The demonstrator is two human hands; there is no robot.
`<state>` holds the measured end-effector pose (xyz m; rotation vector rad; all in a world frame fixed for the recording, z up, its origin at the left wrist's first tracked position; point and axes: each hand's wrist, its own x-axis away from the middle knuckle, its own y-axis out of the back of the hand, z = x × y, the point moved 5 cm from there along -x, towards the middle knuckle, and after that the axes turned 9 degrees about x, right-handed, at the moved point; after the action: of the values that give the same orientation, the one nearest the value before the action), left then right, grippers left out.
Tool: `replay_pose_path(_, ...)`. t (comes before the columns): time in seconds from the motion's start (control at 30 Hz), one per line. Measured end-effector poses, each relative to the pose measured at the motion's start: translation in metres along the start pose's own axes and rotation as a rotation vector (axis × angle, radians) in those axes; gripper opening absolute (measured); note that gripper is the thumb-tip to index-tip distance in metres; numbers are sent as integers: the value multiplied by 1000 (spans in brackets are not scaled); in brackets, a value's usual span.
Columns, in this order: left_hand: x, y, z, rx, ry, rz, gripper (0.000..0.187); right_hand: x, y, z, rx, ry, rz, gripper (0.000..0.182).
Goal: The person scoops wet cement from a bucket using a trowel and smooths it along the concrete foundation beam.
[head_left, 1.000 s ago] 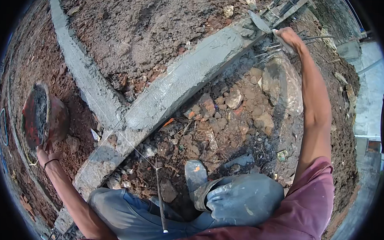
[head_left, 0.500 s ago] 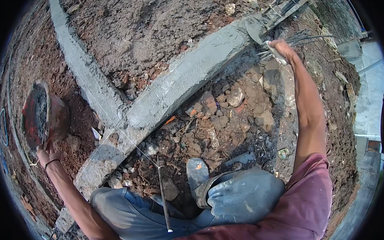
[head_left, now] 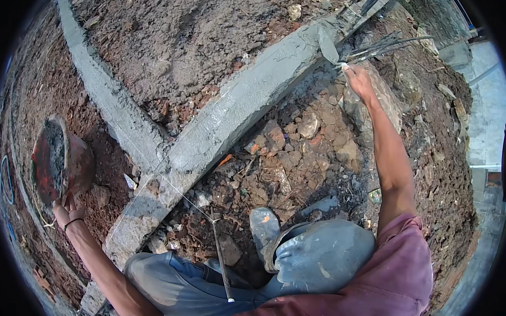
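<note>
My right hand point(head_left: 357, 81) is closed around the handle of a trowel point(head_left: 328, 45). The trowel's grey, mortar-coated blade lies against the side edge of the wet concrete beam point(head_left: 255, 80), near its far end. At the left, my left hand point(head_left: 69, 213) grips the lower rim of a tilted reddish bucket point(head_left: 81, 163). Grey mortar point(head_left: 53, 151) coats the inside of that bucket. A second, narrower concrete strip point(head_left: 102, 80) meets the beam at a corner near the middle.
Steel bars point(head_left: 388, 44) stick out beside the beam's far end. A string point(head_left: 185, 197) runs from a thin upright rod point(head_left: 220, 257) across the beam. Rubble and stones point(head_left: 308, 126) fill the ground between beam and my knees. A large rock point(head_left: 386, 98) lies below my right hand.
My right hand has drawn back a little down and left, and the trowel blade has turned to lie more along the beam's edge. The left hand still holds the bucket.
</note>
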<state>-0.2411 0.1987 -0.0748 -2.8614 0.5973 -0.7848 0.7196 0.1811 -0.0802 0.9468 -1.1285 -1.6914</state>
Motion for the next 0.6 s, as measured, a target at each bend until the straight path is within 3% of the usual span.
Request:
replay_pose_path(0.07,-3,2,1,-23,1,-1,41,22,-28,-8,-680,-588,53,32)
replay_pose_path(0.17,-1,1,1,-35,-21,11,41,15,-74,-15,-1143,-851,-46,31)
replay_pose_path(0.23,-6,2,1,-32,-24,12,40,-3,-98,-5,-1272,-888,-69,29)
replay_pose_path(0.43,-9,5,3,27,10,-15,29,32,-136,61,-1080,-941,-135,31)
replay_pose_path(0.5,-10,4,2,17,0,6,32,69,-138,59,-1154,-1035,-15,30)
replay_pose_path(0.57,-12,5,1,-3,-16,-5,35,106,-134,38,-1051,-967,189,29)
replay_pose_path(0.6,-13,6,1,-15,-33,-1,39,104,-125,24,-917,-949,115,30)
